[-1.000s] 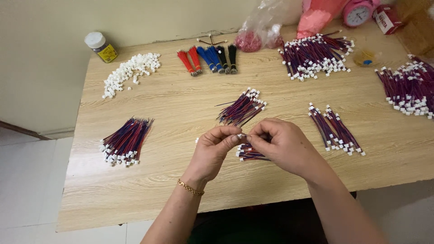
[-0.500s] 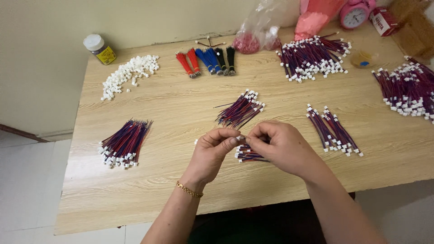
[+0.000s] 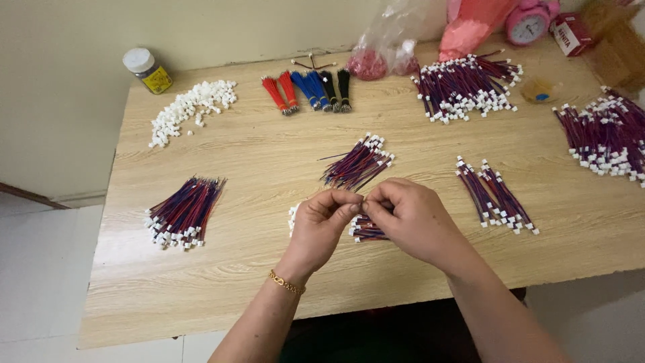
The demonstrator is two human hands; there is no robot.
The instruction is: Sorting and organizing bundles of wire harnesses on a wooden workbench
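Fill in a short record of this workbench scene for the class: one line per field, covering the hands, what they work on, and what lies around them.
Surface: wooden table
Left hand: fingertips pinched together at a small piece, meeting the right hand
Right hand: pinching the same spot
Under the hands: small wire bundle
Ahead of the hands: wire bundle with white plugs
Left side: red and blue wire bundle
Back left: loose white connectors, jar
Back: coloured tassels

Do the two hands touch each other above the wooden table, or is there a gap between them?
Touching. The head view shows the fingertips of the left hand and right hand pinched together at one spot, with no table visible between them.
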